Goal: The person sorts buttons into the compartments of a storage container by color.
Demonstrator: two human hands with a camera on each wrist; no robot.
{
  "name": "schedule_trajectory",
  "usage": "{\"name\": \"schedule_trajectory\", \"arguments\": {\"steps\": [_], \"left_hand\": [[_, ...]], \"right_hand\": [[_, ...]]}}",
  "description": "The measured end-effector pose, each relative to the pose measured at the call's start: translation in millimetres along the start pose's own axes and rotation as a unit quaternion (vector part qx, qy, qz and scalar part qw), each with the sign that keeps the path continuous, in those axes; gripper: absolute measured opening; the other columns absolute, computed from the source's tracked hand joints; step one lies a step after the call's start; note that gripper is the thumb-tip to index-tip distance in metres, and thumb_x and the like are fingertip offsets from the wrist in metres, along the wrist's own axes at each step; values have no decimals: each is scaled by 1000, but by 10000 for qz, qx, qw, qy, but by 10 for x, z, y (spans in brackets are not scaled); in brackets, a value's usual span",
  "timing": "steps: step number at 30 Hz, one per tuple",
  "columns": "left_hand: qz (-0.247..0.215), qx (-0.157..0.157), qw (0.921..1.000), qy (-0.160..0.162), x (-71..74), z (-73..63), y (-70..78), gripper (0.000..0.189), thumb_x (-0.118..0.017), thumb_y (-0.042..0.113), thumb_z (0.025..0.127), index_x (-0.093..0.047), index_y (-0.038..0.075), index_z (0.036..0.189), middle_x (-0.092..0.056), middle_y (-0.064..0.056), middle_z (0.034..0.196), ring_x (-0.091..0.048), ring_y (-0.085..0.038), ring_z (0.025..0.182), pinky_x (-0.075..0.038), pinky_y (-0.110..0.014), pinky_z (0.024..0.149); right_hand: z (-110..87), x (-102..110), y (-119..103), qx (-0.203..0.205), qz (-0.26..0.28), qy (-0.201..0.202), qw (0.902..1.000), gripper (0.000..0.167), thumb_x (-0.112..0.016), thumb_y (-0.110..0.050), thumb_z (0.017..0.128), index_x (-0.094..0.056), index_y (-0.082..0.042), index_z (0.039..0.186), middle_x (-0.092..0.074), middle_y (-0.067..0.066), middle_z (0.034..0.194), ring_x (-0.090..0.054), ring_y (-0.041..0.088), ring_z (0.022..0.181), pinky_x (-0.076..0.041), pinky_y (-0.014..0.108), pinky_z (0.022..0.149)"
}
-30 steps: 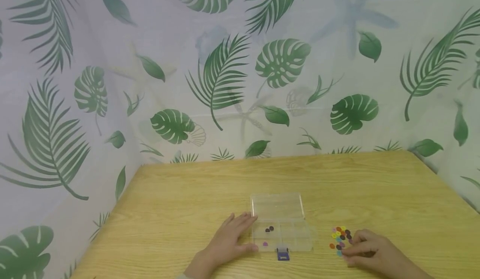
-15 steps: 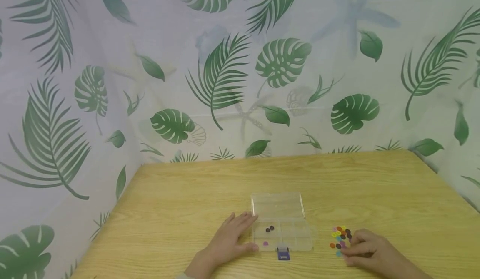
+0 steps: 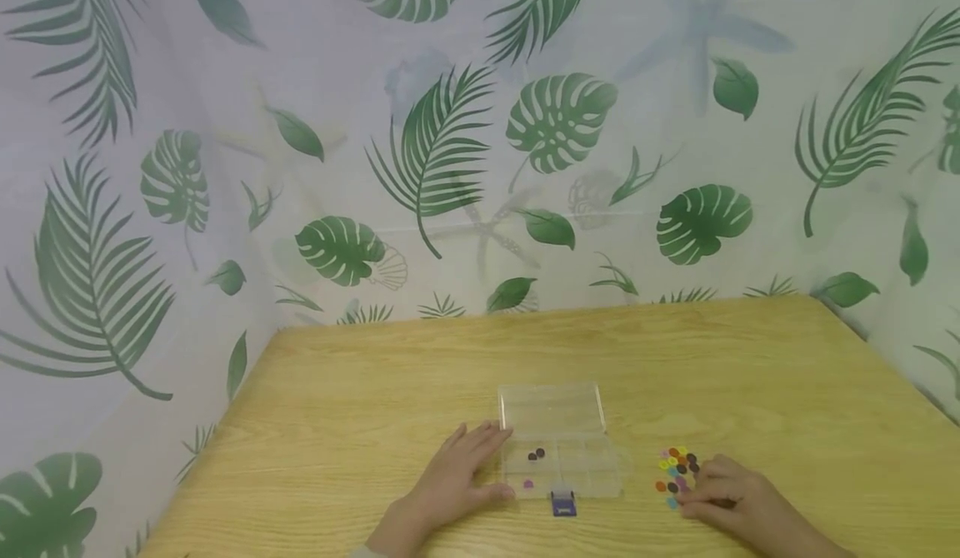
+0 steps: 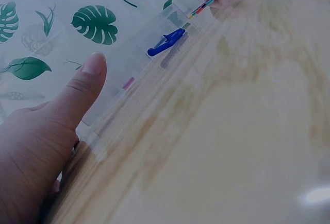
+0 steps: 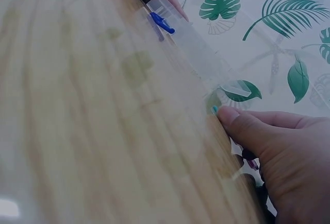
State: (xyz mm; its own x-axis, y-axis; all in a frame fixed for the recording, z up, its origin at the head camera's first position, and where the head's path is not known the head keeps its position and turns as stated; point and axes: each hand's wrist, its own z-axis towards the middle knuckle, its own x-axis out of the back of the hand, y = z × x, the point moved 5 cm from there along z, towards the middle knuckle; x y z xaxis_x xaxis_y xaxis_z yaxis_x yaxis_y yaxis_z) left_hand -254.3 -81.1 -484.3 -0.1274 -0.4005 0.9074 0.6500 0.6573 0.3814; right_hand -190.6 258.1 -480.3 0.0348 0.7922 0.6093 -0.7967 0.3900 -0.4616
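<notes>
A clear plastic compartment box [image 3: 588, 466] lies on the table with its lid [image 3: 551, 408] folded back. Two dark buttons [image 3: 536, 454] sit in one compartment and a purple button [image 3: 528, 484] in another, both on its left side. My left hand [image 3: 457, 475] rests along the box's left edge, fingers straight, thumb by the front corner. To the right, my right hand [image 3: 731, 495] is bent over loose coloured buttons [image 3: 677, 462], thumb and index fingertips close together. A turquoise button [image 5: 215, 109] shows right at those fingertips in the right wrist view; I cannot tell if they pinch one.
A blue latch [image 3: 563, 504] sticks out from the box's front edge. The wooden table [image 3: 375, 391] runs back to a white leaf-printed cloth [image 3: 465, 141], which also hangs along the left and right sides.
The head view has shifted very slightly. Both hands, the box and the buttons keep their places relative to each other.
</notes>
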Motion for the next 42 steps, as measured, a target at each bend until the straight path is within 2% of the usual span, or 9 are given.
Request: {"name": "schedule_trajectory", "arguments": {"steps": [5,11,18,22,24,26,32,39,42], "left_hand": [[39,22,10000,-8,-15,-7,-5,74,-52,58,87,-33,21,148,-36,-5,151,-33,-24,139,-18,-50,116],[57,26,10000,25,-1,-12,-6,73,-53,57,87,-33,20,148,-36,-5,151,-33,-24,139,-18,-49,116],[21,44,10000,18,1,-9,-2,74,-54,57,87,-33,21,148,-36,-5,150,-33,-24,139,-18,-50,116],[10,46,10000,23,-12,-4,3,74,-53,58,87,-33,21,148,-37,-4,150,-33,-23,139,-19,-50,116],[1,44,10000,17,-17,0,6,74,-54,58,86,-33,21,148,-37,-4,150,-33,-23,139,-19,-51,116],[-20,47,10000,3,-18,5,8,74,-54,57,87,-33,21,148,-36,-4,151,-33,-23,139,-18,-50,116],[-68,26,10000,3,4,10,8,74,-55,56,87,-33,20,148,-37,-4,151,-33,-23,139,-18,-51,116],[-41,-57,10000,68,27,0,10,73,-54,56,88,-34,19,147,-39,-6,149,-35,-25,138,-21,-53,115],[-43,-62,10000,49,26,-2,8,73,-54,56,88,-35,19,147,-38,-6,149,-35,-25,138,-20,-52,115]], "right_hand": [[1,-9,-3,-139,122,95,9998,34,-78,10,63,-75,-13,88,-65,-7,83,-49,0,74,-42,13,57],[15,-22,15,-559,-75,65,9984,34,-78,7,65,-74,-19,87,-66,-10,84,-52,-1,75,-44,10,60],[18,-11,5,-988,38,-83,9951,29,-76,2,73,-72,-22,89,-62,-11,82,-46,0,71,-40,14,53],[2,44,-11,-1197,-167,168,9925,30,-76,4,72,-73,-19,90,-60,-14,85,-48,-2,72,-42,12,56],[3,70,-12,-1106,-253,357,9929,33,-75,8,70,-73,-17,90,-60,-15,85,-48,-3,72,-41,11,55],[21,79,-16,-818,-370,520,9946,36,-75,11,67,-72,-17,89,-59,-14,84,-47,-3,70,-39,12,54],[113,81,-49,-272,-395,730,9962,41,-77,14,60,-69,-16,87,-59,-10,81,-47,-3,71,-40,11,55],[305,38,-91,516,-31,894,9947,23,-77,2,70,-69,-6,90,-59,-4,77,-53,1,72,-47,10,61],[381,-8,-94,435,48,902,9950,27,-76,8,68,-69,-5,91,-57,-6,78,-52,-2,65,-45,9,57]]}}
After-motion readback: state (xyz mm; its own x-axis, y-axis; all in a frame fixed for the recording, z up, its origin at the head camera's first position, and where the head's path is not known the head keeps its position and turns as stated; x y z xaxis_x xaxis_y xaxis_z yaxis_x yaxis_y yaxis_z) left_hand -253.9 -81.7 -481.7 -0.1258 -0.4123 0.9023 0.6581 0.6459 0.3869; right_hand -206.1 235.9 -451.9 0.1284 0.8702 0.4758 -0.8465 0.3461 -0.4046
